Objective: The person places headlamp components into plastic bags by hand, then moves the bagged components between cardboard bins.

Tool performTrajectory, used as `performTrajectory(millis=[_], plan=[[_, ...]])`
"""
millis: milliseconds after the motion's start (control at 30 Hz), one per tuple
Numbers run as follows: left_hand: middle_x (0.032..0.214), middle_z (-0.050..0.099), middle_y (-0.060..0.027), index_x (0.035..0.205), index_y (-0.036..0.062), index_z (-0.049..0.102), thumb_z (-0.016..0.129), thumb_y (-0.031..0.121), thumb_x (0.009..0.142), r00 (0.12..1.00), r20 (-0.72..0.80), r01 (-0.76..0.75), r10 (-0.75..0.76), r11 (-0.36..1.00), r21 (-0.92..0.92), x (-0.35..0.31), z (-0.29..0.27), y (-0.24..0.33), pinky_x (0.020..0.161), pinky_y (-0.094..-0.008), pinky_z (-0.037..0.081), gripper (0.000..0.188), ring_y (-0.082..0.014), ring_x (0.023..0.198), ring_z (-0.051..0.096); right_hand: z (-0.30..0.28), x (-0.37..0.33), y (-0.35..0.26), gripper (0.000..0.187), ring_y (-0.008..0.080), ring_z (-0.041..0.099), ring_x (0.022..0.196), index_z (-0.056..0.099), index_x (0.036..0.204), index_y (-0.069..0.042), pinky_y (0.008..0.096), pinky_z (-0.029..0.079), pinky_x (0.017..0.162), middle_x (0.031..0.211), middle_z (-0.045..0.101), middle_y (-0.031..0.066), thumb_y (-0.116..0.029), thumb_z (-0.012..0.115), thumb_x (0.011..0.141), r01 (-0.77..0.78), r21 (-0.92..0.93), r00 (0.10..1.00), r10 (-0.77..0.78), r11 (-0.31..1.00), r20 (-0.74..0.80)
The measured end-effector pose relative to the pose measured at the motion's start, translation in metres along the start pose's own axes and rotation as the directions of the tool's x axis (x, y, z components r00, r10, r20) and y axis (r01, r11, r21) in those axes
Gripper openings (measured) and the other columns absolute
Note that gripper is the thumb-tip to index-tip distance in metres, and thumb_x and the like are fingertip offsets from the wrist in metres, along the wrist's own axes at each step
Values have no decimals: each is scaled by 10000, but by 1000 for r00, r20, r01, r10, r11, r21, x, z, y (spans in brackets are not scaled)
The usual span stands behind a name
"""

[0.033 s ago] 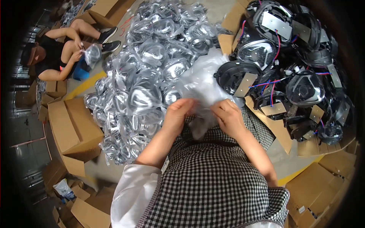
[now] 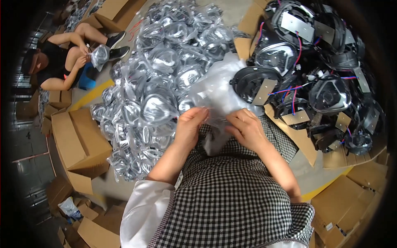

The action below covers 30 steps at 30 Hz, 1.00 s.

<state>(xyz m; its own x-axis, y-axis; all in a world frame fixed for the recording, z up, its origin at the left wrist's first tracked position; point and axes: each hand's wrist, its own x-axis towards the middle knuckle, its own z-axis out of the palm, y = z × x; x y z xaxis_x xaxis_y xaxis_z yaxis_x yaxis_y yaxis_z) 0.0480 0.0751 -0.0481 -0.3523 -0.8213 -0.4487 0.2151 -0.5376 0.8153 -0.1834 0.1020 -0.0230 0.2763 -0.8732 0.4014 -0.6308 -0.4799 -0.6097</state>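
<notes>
A clear plastic bag point(image 2: 217, 84) lies across my lap, its crumpled far end spread between the wrapped pile and the lamp parts. My left hand point(image 2: 189, 126) pinches the bag's near edge between thumb and fingertips. Facing it, my right hand point(image 2: 247, 128) has its fingers curled on the same edge, thumb toward the plastic. Between both hands a blurred loose flap of the bag hangs down against my checked apron point(image 2: 231, 186). Whether anything is inside the bag, I cannot tell.
Many bag-wrapped lamps point(image 2: 159, 105) are heaped ahead and left. Unwrapped black lamp housings point(image 2: 331, 93) with metal plates and red-blue wires fill a carton point(image 2: 355, 161) at right. Another person point(image 2: 56, 62) sits far left holding a wrapped lamp point(image 2: 100, 57). An open cardboard box point(image 2: 80, 142) stands at left.
The loose flap between my hands has shifted slightly toward me and left. My fingertips have moved a little along the bag's edge, and the right thumb sits farther from the fingers.
</notes>
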Motion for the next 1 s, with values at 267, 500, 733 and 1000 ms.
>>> performTrajectory(millis=[267, 500, 733, 1000], plan=[[1126, 618, -122, 1007, 57, 594, 527, 299, 959, 960, 217, -58, 174, 888, -456, -61, 72, 58, 1038, -442, 372, 256, -243, 1134, 549, -42, 6, -45, 132, 309, 612, 772, 628, 816, -30, 379, 494, 675, 836, 631, 111, -104, 712, 747, -89, 68, 995, 92, 994, -42], [805, 520, -13, 1013, 75, 503, 537, 332, 967, 952, 47, -248, 301, 854, -457, -69, 25, 98, 481, -227, 402, 263, -71, 519, 433, -92, -56, -23, 314, 306, 626, 928, 625, 918, 11, 433, 488, 817, 955, 647, 124, -233, 734, 754, -460, -232, 839, 505, 857, 204], [911, 594, -105, 987, 53, 630, 723, 93, 719, 731, 651, -674, 204, 68, 735, -52, 106, 101, 638, -412, 476, 287, -283, 738, 586, -104, -17, -57, 446, 301, 609, 906, 610, 1062, -6, 399, 462, 852, 1005, 641, 92, -218, 765, 702, -152, -119, 929, 183, 981, 323], [1069, 583, -166, 1084, 44, 573, 620, 45, 777, 934, 129, -273, 334, 430, 861, 7, 80, 55, 801, -427, 503, 310, -342, 950, 615, -236, -16, 15, 698, 406, 382, 1285, 564, 1178, 27, 542, 284, 1051, 1350, 472, 199, -542, 658, 786, -629, -747, 776, 105, 215, -622]])
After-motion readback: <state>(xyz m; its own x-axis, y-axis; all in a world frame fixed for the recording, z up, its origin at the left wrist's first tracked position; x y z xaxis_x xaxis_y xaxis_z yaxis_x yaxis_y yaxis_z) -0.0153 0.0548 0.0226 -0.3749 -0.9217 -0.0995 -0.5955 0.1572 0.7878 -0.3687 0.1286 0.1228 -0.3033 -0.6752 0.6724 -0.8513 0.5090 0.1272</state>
